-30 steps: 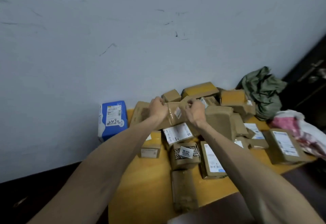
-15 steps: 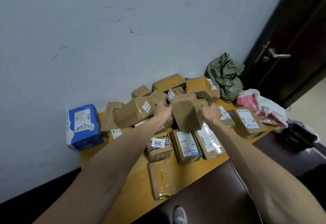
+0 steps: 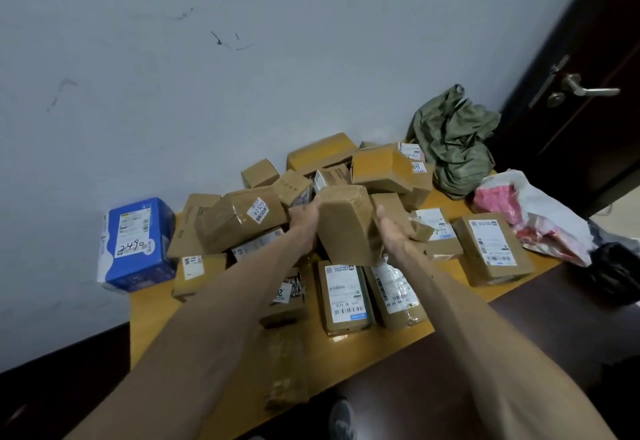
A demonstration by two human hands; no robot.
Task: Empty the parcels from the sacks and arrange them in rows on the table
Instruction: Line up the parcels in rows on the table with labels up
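Gripping a brown taped parcel (image 3: 346, 228) from both sides, we are holding it just above the heap in the middle of the yellow table (image 3: 152, 318). Our left hand (image 3: 304, 221) is clasping its left side and our right hand (image 3: 391, 231) its right, with the fingers curling behind.

Loose brown parcels are crowding all round it. One marked 3211 (image 3: 242, 221) is leaning just left of our left hand, and two flat labelled parcels (image 3: 346, 295) are lying side by side near us, between our forearms.

The table is standing against a scuffed pale wall (image 3: 242, 58), with a dark door (image 3: 595, 148) at the far right.

We are counting one blue box (image 3: 136, 243) at the left edge, one green sack (image 3: 453, 141) far right and one pink-and-white bag (image 3: 530, 217) beside it. The brown parcels are numbering well over a dozen, overlapping too much for an exact count.
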